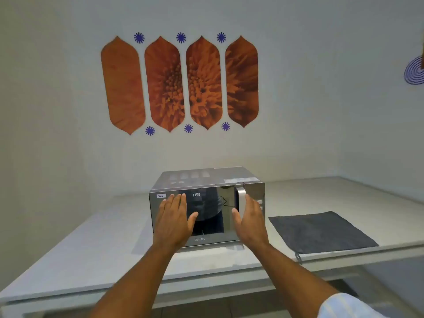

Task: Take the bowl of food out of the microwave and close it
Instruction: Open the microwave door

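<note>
- The microwave (206, 210) sits mid-counter (91, 244), set back from the front edge, with bare surface to its left and a flat grey cloth (321, 232) to its right, near the edge.
- Boxy steel body, mirrored door shut; bowl hidden.
- Left hand (174, 221) flat, fingers spread, at the glass.
- Right hand (250, 221) spread, empty, beside the silver handle (241, 200); contact unclear.

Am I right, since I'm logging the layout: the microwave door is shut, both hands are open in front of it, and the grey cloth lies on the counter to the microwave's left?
Not quite. The head view shows the grey cloth on the counter to the right of the microwave, not the left. The rest holds: the door is shut, and the left hand and right hand are open in front of it.
</note>
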A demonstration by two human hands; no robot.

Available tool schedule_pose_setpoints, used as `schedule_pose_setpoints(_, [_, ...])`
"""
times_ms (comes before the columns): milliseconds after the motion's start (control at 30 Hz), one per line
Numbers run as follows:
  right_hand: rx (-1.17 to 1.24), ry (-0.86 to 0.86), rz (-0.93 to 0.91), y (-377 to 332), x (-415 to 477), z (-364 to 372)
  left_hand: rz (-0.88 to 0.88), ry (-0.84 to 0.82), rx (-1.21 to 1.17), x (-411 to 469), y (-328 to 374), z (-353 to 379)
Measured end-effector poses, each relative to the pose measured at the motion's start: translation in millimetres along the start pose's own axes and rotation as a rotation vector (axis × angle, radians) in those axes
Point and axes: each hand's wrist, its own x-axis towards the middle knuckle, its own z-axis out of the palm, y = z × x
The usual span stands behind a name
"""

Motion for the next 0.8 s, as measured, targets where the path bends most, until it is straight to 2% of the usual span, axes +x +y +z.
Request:
schedule_pose_setpoints(333, [0.171, 0.019, 0.213, 52, 72, 43, 0.006, -0.073, -0.092, 70, 2, 32])
schedule_pose_setpoints(800, [0.33, 0.038, 0.187, 80, 102, 74, 0.036, -0.093, -0.076, 131, 13, 65])
